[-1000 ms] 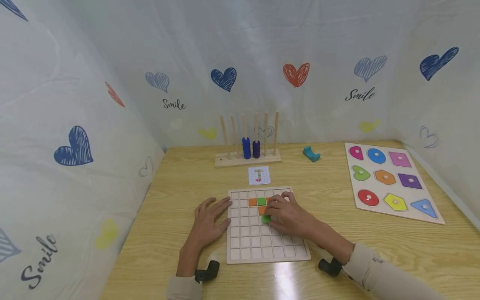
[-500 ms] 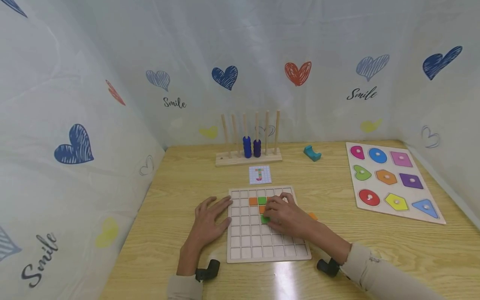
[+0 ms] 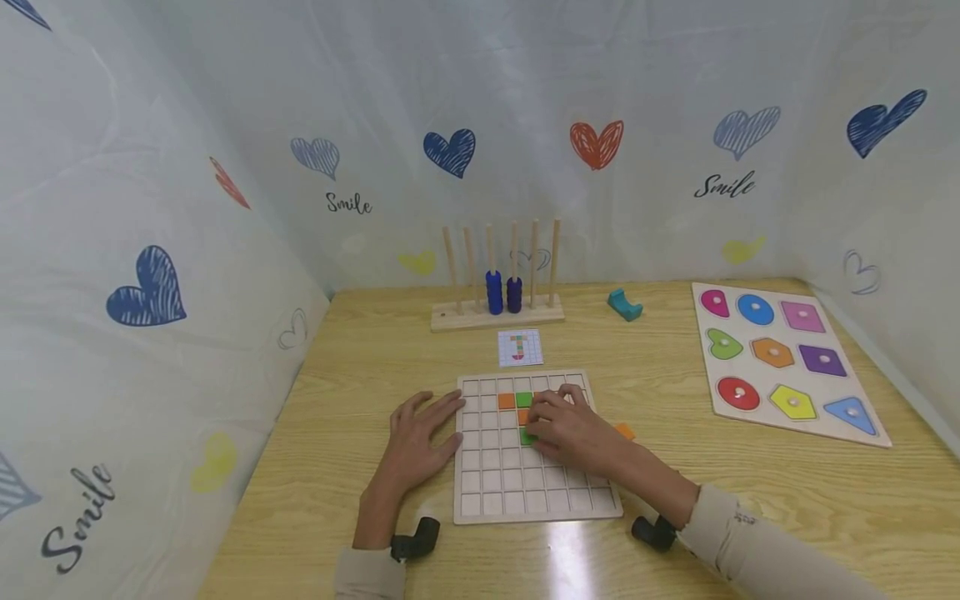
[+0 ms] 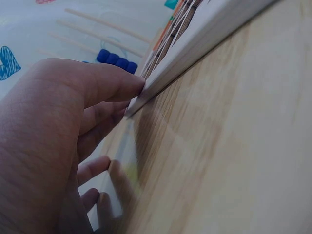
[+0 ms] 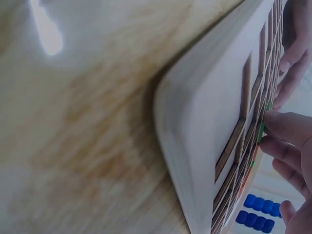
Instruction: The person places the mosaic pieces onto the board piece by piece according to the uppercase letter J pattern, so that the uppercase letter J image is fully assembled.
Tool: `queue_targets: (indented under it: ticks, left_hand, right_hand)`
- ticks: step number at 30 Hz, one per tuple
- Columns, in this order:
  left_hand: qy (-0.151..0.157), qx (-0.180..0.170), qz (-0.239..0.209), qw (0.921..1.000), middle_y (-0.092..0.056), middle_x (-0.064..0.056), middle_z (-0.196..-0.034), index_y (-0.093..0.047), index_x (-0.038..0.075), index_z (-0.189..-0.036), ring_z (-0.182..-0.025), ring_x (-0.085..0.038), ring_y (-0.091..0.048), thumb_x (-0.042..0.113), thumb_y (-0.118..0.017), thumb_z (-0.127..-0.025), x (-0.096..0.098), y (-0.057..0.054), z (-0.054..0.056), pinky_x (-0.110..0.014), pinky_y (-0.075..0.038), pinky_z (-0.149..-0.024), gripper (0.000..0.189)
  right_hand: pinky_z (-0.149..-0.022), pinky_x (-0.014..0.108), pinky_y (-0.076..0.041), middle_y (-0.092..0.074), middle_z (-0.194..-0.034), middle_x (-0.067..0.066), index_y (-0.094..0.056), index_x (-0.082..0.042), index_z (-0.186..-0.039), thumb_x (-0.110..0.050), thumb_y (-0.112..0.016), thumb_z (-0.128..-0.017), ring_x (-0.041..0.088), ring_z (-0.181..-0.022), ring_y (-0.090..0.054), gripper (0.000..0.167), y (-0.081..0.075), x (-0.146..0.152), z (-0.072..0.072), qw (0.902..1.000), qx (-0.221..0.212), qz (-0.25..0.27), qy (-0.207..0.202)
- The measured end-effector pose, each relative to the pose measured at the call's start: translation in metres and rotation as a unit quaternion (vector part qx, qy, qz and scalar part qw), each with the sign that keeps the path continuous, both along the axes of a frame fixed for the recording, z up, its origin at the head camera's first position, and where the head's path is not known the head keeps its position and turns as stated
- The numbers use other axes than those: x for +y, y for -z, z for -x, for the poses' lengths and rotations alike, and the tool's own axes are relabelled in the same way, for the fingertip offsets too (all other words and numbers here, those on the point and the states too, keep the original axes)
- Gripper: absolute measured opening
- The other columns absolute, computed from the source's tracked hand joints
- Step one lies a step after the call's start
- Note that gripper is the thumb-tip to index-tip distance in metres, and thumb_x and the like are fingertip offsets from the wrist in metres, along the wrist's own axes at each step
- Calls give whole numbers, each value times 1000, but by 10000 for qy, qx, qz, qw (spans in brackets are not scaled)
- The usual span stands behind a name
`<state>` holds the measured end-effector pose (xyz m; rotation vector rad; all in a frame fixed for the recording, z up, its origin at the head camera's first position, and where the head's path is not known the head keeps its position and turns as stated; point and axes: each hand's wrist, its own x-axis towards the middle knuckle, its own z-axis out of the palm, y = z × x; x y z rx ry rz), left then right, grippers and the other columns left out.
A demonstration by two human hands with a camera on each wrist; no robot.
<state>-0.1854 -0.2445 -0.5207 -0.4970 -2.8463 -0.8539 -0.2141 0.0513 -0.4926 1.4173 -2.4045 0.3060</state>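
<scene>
A wooden grid board (image 3: 491, 482) lies on the table in front of me. An orange tile (image 3: 507, 401), a green tile (image 3: 523, 400) and another orange tile (image 3: 522, 417) sit in its upper cells. My right hand (image 3: 577, 433) is over the board, thumb and fingertips pinching a green square tile (image 3: 527, 436) just below the lower orange one. Its fingers partly cover the tiles. At the board's left edge my left hand (image 3: 412, 446) rests with spread fingers; in the left wrist view, the thumb and fingertips touch the wooden rim (image 4: 161, 83).
Behind the board lies a pattern card (image 3: 520, 347). Farther back are a peg stand (image 3: 497, 315) with blue beads and a teal curved block (image 3: 624, 306). A shape puzzle board (image 3: 787, 362) lies at right. A loose orange tile (image 3: 625, 431) shows beside my right wrist.
The green tile in my right fingers has shifted slightly left, into line under the orange tile. The loose orange tile has come into sight beside the wrist. My left hand stays put.
</scene>
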Motion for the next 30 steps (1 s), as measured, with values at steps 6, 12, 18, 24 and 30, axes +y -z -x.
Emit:
queue_targets:
  ticks: [6, 12, 18, 24, 30]
  left_hand:
    - [28, 10, 33, 10000, -48, 8, -151, -57, 22, -144, -142, -34, -32, 30, -64, -93, 1, 1, 1, -62, -16, -110, 52]
    - [47, 102, 63, 9999, -49, 7, -151, -57, 21, -143, -141, -35, -33, 30, -64, -93, 1, 1, 1, -63, -17, -109, 52]
    - [59, 210, 81, 9997, -50, 5, -150, -58, 19, -143, -140, -37, -35, 29, -65, -92, 2, 1, 1, -64, -18, -107, 52]
    - [59, 229, 76, 9997, -50, 3, -150, -58, 19, -142, -139, -38, -35, 28, -65, -92, 2, 0, 0, -64, -18, -107, 52]
    - [18, 236, 85, 9997, -50, 4, -150, -58, 20, -143, -140, -37, -35, 28, -65, -92, 2, 1, 0, -63, -18, -108, 52]
  right_hand:
    - [-90, 48, -38, -67, -98, -6, -78, -17, -95, -20, -82, -83, 18, -107, -56, 13, -2, 2, -1, 10000, -33, -26, 55]
    - [-89, 50, -37, -69, -100, -5, -78, -16, -96, -17, -84, -80, 20, -108, -57, 17, -7, 8, 0, 9994, -257, 217, 78]
    - [-90, 50, -35, -69, -99, -4, -77, -13, -98, -15, -84, -79, 19, -107, -57, 20, -15, 21, 0, 9968, -624, 346, 359]
    - [-95, 52, -33, -67, -104, -1, -77, -11, -101, -17, -81, -83, 22, -111, -55, 19, -19, 36, -1, 9935, -921, 204, 641]
    - [-97, 52, -32, -67, -107, 0, -76, -11, -104, -18, -82, -83, 23, -114, -54, 23, -16, 50, -1, 9909, -969, 202, 912]
